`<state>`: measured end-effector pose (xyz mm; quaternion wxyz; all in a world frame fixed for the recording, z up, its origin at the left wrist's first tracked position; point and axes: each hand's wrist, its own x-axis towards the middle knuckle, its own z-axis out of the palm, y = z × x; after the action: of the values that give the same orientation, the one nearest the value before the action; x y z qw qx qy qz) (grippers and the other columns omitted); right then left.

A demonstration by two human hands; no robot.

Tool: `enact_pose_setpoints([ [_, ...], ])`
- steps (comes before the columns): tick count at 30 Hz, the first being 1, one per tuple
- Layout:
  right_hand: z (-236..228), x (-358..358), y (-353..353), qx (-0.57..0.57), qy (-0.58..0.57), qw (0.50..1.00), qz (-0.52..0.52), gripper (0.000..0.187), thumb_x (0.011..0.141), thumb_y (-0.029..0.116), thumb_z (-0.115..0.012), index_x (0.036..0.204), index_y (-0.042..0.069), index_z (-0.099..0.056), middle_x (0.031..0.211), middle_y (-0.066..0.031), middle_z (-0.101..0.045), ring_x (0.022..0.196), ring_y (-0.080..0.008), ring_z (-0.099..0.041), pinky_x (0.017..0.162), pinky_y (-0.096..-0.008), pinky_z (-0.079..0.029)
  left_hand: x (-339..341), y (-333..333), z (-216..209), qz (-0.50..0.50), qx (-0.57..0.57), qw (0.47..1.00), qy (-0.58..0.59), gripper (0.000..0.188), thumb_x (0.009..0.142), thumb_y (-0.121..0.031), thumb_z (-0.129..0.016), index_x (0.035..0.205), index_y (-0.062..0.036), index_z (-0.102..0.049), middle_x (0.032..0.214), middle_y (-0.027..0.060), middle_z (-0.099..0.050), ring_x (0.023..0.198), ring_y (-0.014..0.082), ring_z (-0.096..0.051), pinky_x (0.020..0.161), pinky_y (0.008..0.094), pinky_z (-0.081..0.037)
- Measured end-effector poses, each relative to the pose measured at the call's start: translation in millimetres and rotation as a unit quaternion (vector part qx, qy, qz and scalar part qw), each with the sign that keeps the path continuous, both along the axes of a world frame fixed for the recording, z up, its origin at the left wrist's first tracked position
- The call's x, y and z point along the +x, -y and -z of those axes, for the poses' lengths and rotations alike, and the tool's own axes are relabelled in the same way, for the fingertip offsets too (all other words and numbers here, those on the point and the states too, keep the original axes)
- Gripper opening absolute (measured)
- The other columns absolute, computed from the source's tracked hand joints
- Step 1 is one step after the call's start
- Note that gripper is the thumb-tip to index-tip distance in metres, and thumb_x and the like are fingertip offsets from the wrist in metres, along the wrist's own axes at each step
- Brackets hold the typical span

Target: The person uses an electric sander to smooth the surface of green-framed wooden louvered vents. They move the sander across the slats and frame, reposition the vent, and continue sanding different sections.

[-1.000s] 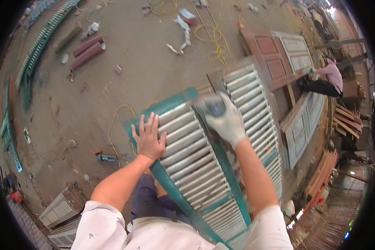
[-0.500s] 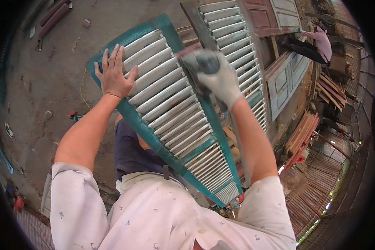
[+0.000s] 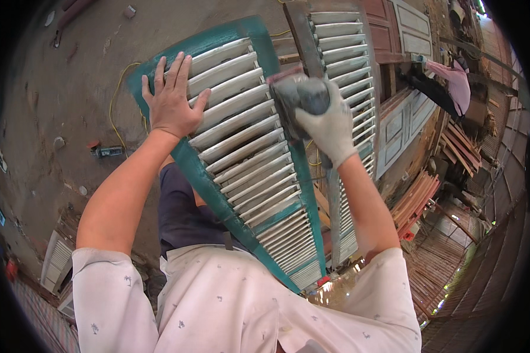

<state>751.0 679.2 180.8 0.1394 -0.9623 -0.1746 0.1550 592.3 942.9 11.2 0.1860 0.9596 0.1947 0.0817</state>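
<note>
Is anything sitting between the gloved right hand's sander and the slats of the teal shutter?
Nothing visible. The right hand holds the grey sander against the teal shutter by its right rail, with no object between them. The bare left hand lies flat on the upper left slats, apart from the sander.

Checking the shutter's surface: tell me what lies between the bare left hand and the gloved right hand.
In the head view, only the teal shutter's pale slats lie between the left hand and the gloved right hand, which grips a grey sander. Nothing else rests there.
</note>
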Motion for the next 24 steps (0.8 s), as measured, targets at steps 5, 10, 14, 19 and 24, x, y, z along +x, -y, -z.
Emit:
enact_pose_setpoints([
  [5,11,51,-74,-0.014,0.026,0.999,-0.034,0.073,0.076,0.037,-0.082,0.139,0.006,-0.063,0.120,-0.0240,-0.076,0.116,-0.0436,-0.073,0.103,-0.0497,-0.057,1,-1,-2,-0.005,-0.002,1.000,-0.013,0.083,0.100,-0.061,-0.065,0.171,-0.0268,-0.039,0.177,-0.0038,-0.037,0.166,0.0285,-0.025,0.131,0.0698,-0.013],
  [10,13,101,-131,-0.043,0.028,0.998,-0.046,0.080,0.075,0.044,-0.083,0.140,0.002,-0.062,0.125,-0.0248,-0.076,0.120,-0.0426,-0.073,0.106,-0.0491,-0.058,2,-4,-1,0.001,-0.008,1.000,0.000,0.083,0.099,-0.062,-0.066,0.170,-0.0256,-0.041,0.175,-0.0022,-0.038,0.165,0.0303,-0.027,0.130,0.0714,-0.016],
  [14,4,113,-146,-0.044,0.000,0.999,-0.031,0.082,0.073,0.044,-0.083,0.140,0.000,-0.062,0.129,-0.0259,-0.075,0.123,-0.0437,-0.071,0.107,-0.0481,-0.057,4,-5,-1,0.004,-0.012,1.000,0.011,0.083,0.098,-0.061,-0.067,0.169,-0.0255,-0.042,0.175,-0.0019,-0.039,0.165,0.0293,-0.026,0.130,0.0705,-0.015],
  [19,10,76,-92,0.023,-0.028,0.998,-0.047,0.074,0.076,0.036,-0.083,0.139,0.004,-0.063,0.128,-0.0234,-0.075,0.125,-0.0411,-0.070,0.109,-0.0459,-0.055,1,-6,-4,-0.009,-0.034,0.999,-0.015,0.083,0.099,-0.058,-0.068,0.170,-0.0256,-0.039,0.176,-0.0020,-0.038,0.166,0.0292,-0.024,0.132,0.0681,-0.012],
  [24,2,54,-48,-0.005,-0.063,0.998,-0.010,0.072,0.077,0.033,-0.085,0.140,0.006,-0.062,0.124,-0.0216,-0.076,0.121,-0.0393,-0.071,0.107,-0.0464,-0.054,3,-4,-7,-0.009,-0.052,0.998,-0.015,0.082,0.099,-0.056,-0.068,0.170,-0.0258,-0.040,0.176,-0.0020,-0.038,0.166,0.0291,-0.025,0.132,0.0681,-0.012],
])
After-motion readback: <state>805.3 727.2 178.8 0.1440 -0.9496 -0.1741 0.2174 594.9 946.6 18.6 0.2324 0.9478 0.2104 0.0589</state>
